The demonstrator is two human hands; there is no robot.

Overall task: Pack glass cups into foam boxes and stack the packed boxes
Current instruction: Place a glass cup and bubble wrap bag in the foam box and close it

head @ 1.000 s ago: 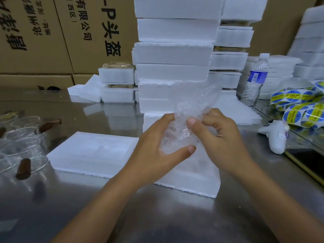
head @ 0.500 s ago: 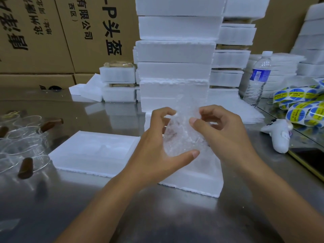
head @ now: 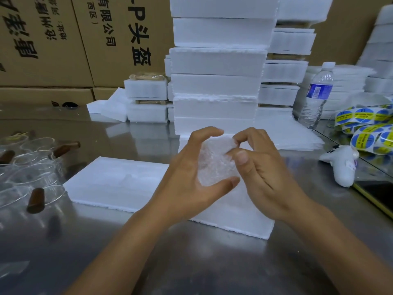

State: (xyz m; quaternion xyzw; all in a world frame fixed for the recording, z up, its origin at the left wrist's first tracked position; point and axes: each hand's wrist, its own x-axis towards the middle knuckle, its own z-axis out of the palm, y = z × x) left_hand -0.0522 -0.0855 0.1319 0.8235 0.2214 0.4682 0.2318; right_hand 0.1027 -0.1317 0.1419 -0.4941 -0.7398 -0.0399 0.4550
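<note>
Bare glass cups (head: 32,167) with brown handles stood at the bench's (head: 106,252) left edge. Just right of them lay an open foam tray (head: 114,184). Above a second foam box (head: 240,218), the left hand (head: 187,184) cupped a bubble-wrapped cup (head: 214,165), thumb beneath and fingers curled over its top. The right hand's (head: 261,175) grip pinched the wrap at the bundle's upper right. Behind rose a stack of foam boxes (head: 217,81); a water bottle (head: 319,94) stood farther right.
</note>
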